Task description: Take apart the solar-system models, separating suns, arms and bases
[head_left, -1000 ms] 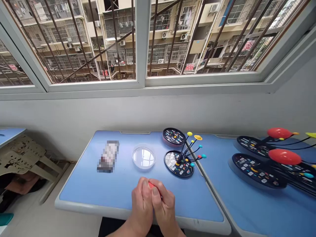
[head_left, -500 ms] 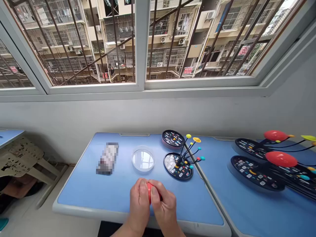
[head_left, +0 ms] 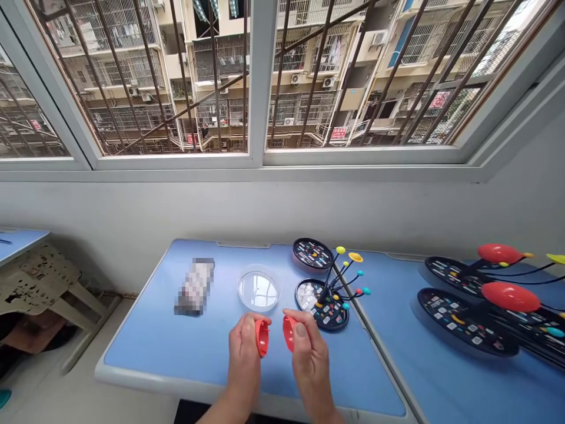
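Left red cup and right red cup held apart, mouths facing

A blue worktop carries the loose things. Beside its right edge, towards the far right corner, is a stand with coloured balls on black stalks. The left hand and right hand are over the near half, well short of the far edge, fingers bent in. Near the far left corner lies a pixelated item; a clear dish sits between it and the stand, with a black disc at the far right corner. Each hand pinches the cup on its own side: the left red cup lies just left of the right red cup, rims roughly upright, a narrow sideways gap between
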`<state>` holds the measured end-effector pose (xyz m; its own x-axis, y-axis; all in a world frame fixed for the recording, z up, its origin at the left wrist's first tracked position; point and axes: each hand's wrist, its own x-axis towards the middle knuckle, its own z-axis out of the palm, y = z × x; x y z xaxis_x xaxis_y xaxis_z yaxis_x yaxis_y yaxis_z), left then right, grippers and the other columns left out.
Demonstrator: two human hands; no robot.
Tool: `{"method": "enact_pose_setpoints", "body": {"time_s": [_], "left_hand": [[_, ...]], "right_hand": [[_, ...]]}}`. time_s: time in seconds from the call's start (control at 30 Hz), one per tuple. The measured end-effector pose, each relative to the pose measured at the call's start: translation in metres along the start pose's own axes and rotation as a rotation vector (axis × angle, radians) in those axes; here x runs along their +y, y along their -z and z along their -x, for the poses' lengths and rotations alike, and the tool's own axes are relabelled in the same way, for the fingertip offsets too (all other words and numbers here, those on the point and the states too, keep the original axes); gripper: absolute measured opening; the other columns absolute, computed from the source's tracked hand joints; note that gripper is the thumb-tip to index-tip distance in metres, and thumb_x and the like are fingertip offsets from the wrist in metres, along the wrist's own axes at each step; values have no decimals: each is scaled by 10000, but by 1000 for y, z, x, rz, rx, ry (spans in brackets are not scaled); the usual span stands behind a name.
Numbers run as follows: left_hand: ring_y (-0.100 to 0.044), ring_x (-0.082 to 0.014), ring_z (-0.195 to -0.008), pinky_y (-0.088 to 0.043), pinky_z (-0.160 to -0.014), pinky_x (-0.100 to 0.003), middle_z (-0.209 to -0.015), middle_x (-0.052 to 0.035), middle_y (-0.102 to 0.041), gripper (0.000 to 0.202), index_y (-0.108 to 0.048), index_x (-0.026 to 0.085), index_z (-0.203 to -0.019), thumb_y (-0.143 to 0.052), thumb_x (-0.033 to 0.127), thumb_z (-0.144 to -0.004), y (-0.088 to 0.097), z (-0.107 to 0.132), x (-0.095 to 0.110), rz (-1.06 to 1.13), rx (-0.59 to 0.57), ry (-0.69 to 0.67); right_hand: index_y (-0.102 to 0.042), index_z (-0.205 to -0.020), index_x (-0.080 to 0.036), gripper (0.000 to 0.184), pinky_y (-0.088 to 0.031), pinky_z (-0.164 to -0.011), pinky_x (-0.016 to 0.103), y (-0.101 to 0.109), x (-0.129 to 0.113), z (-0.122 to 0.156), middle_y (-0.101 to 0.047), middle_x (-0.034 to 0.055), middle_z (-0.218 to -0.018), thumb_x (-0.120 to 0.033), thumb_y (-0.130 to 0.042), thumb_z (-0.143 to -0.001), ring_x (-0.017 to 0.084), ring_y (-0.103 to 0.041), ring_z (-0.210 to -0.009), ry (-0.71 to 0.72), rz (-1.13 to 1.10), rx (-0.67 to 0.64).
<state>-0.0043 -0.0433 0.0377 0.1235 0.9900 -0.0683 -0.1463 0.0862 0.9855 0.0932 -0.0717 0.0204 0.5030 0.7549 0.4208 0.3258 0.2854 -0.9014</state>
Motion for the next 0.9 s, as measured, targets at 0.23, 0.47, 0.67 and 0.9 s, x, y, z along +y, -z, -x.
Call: {"method": "enact_pose_setpoints", "body": {"time_s": [0.23, 0.47, 0.67, 0.9], "left_hand": [[-354, -64, -425, -226, -434, -197, -477, 43, -423, 376, -560, 139, -744, -461, 500, -781, 5, -5, 7, 355, -241, 189], [-515, -123, -515, -201, -400, -178, -537, 0, -522, 410, -544, 144, -839, -550, 540, -734, 5, -7, 1, 526, -352, 321], [-527, -120, -614, -321, -488, -196, -690, -31, -588, 474, -519, 173, -976, -630, 526, -681, 21, -25, -6, 448, -427, 199], [-506, -220, -981, -379, -878, -389, -1052, -61, -619, 328, -601, 236, -1043, -613, 309, -723, 41, -73, -3, -503, -264, -441]], "right_hand": [[-539, -879, -206, 357, -371, -452, 213, -1, -6, -4, -408, -56, -523, -501, -339, -860, 104, -391, -466, -337, -425, -248], [-543, -903, -216, 339, -432, -516, 237, 1, -2, -7, -474, -41, -554, -503, -369, -853, 117, -458, -504, -375, -516, -277], [-556, -1063, -220, 317, -477, -723, 293, 11, 14, -25, -630, 33, -866, -426, -438, -854, 148, -584, -738, -217, -240, -261], [-601, -988, -230, 238, -430, -826, 396, 6, 41, -62, -619, 67, -963, -311, -580, -765, 230, -542, -928, 120, 397, -231]]}}
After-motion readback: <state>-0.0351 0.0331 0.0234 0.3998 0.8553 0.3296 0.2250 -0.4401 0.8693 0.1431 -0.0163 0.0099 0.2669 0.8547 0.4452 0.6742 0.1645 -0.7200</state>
